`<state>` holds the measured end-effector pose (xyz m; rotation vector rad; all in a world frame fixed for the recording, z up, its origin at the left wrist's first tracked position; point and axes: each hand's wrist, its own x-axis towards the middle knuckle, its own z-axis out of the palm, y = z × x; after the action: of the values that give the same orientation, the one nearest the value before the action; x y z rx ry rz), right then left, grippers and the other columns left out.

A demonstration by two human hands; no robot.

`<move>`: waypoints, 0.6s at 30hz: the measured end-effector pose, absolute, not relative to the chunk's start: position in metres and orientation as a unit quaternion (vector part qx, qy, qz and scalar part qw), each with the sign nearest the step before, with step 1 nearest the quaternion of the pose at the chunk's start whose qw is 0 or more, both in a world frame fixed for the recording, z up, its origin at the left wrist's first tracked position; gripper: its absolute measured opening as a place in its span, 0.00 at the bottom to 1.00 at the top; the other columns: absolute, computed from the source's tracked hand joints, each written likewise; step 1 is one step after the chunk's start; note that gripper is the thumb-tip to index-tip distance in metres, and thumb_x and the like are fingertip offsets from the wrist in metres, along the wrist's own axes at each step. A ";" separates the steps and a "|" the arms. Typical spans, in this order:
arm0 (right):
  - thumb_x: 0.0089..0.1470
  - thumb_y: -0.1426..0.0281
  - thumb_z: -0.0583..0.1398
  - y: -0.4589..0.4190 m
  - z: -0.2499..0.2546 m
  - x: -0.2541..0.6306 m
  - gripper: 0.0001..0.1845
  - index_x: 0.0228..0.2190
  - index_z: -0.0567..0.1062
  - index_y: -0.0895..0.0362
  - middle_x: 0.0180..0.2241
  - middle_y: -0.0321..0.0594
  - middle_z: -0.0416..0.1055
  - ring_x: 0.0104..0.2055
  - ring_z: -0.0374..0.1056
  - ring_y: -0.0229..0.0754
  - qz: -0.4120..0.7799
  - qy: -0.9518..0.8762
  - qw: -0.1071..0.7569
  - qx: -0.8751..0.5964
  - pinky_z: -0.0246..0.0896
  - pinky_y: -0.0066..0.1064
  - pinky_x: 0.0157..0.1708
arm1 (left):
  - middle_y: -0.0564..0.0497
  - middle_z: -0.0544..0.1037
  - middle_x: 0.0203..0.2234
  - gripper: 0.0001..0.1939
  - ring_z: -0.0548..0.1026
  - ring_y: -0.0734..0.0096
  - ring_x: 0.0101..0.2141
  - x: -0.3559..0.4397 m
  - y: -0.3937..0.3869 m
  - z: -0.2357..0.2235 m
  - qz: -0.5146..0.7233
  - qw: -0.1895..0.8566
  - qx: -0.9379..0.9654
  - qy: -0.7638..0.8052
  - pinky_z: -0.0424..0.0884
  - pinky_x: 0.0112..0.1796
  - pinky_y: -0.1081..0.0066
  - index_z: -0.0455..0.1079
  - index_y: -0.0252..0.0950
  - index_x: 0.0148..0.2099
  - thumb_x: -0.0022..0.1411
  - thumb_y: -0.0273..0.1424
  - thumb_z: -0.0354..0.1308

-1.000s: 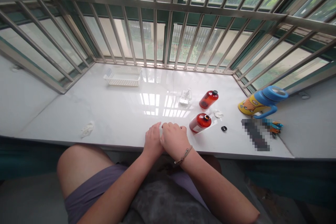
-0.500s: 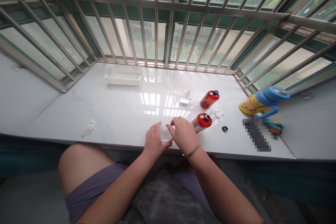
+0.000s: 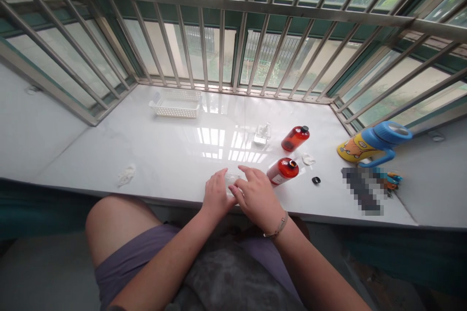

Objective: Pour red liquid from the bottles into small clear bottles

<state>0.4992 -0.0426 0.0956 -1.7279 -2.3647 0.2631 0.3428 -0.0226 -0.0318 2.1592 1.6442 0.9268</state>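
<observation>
My left hand (image 3: 216, 194) is closed around the side of a small clear container (image 3: 232, 178) near the table's front edge. From the other side my right hand (image 3: 255, 195) grips the same container, thumb and bent fingers at its near side, forefinger stretched over its top. The fingers hide much of the container, so its exact kind does not show. Just beyond my right hand stands a red bottle (image 3: 283, 171) with a label and an uncapped mouth. A small black cap (image 3: 316, 181) lies on the table to its right.
Behind stands a second red bottle (image 3: 295, 138) with a dark cap, beside a clear pump bottle (image 3: 261, 135). Crumpled tissues (image 3: 126, 175) lie left and right. A white basket (image 3: 177, 109) sits at the back; a blue-yellow flask (image 3: 372, 143) is at right, near a blurred dark object (image 3: 362, 190).
My right hand has shifted slightly, its forefinger now lifted and stretched out over the clear container. My left hand stays around it. The whole view has shifted a little.
</observation>
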 end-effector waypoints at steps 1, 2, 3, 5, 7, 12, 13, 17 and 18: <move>0.74 0.58 0.55 -0.042 0.096 0.502 0.20 0.44 0.84 0.54 0.68 0.50 0.69 0.65 0.65 0.58 0.078 -0.792 0.099 -0.597 0.58 0.53 0.66 | 0.35 0.77 0.60 0.37 0.77 0.43 0.58 0.343 -0.023 -0.031 0.324 0.137 0.747 0.564 0.74 0.58 0.47 0.59 0.35 0.69 0.62 0.35 0.66; 0.74 0.58 0.55 -0.041 0.096 0.503 0.20 0.45 0.84 0.54 0.68 0.51 0.68 0.65 0.65 0.58 0.070 -0.784 0.101 -0.609 0.59 0.53 0.65 | 0.35 0.77 0.60 0.39 0.77 0.43 0.58 0.343 -0.023 -0.030 0.326 0.138 0.747 0.563 0.74 0.58 0.47 0.59 0.35 0.69 0.61 0.36 0.68; 0.75 0.58 0.54 -0.038 0.095 0.504 0.21 0.47 0.84 0.55 0.68 0.52 0.68 0.65 0.65 0.58 0.066 -0.777 0.105 -0.617 0.59 0.53 0.65 | 0.35 0.77 0.60 0.40 0.77 0.42 0.58 0.342 -0.022 -0.030 0.327 0.139 0.746 0.562 0.74 0.59 0.47 0.59 0.35 0.69 0.59 0.37 0.70; 0.75 0.58 0.54 -0.033 0.094 0.502 0.21 0.51 0.82 0.55 0.68 0.53 0.68 0.66 0.64 0.57 0.077 -0.772 0.117 -0.620 0.59 0.51 0.65 | 0.35 0.76 0.61 0.42 0.77 0.42 0.59 0.342 -0.022 -0.031 0.328 0.140 0.748 0.560 0.74 0.58 0.47 0.59 0.35 0.70 0.59 0.38 0.71; 0.75 0.58 0.54 -0.029 0.091 0.496 0.21 0.54 0.81 0.55 0.68 0.53 0.67 0.67 0.64 0.56 0.099 -0.777 0.126 -0.609 0.59 0.49 0.67 | 0.35 0.77 0.61 0.39 0.77 0.43 0.58 0.342 -0.021 -0.033 0.330 0.136 0.750 0.557 0.74 0.58 0.47 0.59 0.35 0.69 0.61 0.37 0.69; 0.74 0.57 0.56 -0.035 0.087 0.485 0.19 0.56 0.79 0.50 0.70 0.48 0.65 0.70 0.61 0.56 0.139 -0.801 0.129 -0.568 0.50 0.59 0.72 | 0.35 0.77 0.61 0.28 0.77 0.45 0.59 0.342 -0.021 -0.039 0.313 0.127 0.750 0.568 0.74 0.58 0.47 0.63 0.36 0.67 0.67 0.30 0.61; 0.75 0.57 0.55 -0.039 0.087 0.485 0.18 0.54 0.80 0.49 0.71 0.47 0.65 0.70 0.61 0.56 0.141 -0.805 0.126 -0.562 0.47 0.62 0.72 | 0.35 0.77 0.61 0.27 0.77 0.45 0.59 0.342 -0.022 -0.039 0.308 0.129 0.750 0.571 0.74 0.58 0.47 0.63 0.36 0.67 0.67 0.30 0.61; 0.75 0.59 0.55 -0.049 0.090 0.497 0.17 0.45 0.82 0.51 0.71 0.47 0.65 0.71 0.59 0.58 0.114 -0.803 0.110 -0.574 0.44 0.66 0.72 | 0.35 0.77 0.60 0.34 0.77 0.44 0.59 0.342 -0.023 -0.034 0.314 0.139 0.746 0.570 0.74 0.59 0.47 0.60 0.35 0.70 0.65 0.33 0.63; 0.75 0.58 0.55 -0.048 0.091 0.500 0.17 0.44 0.82 0.51 0.71 0.48 0.65 0.71 0.60 0.58 0.103 -0.798 0.106 -0.584 0.45 0.66 0.72 | 0.35 0.76 0.60 0.36 0.77 0.44 0.59 0.342 -0.023 -0.033 0.321 0.140 0.747 0.566 0.74 0.59 0.46 0.59 0.35 0.70 0.64 0.34 0.65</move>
<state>0.5003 -0.0485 0.0908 -1.7208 -2.3498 0.3028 0.3423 -0.0230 -0.0334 2.1576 1.6348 0.9261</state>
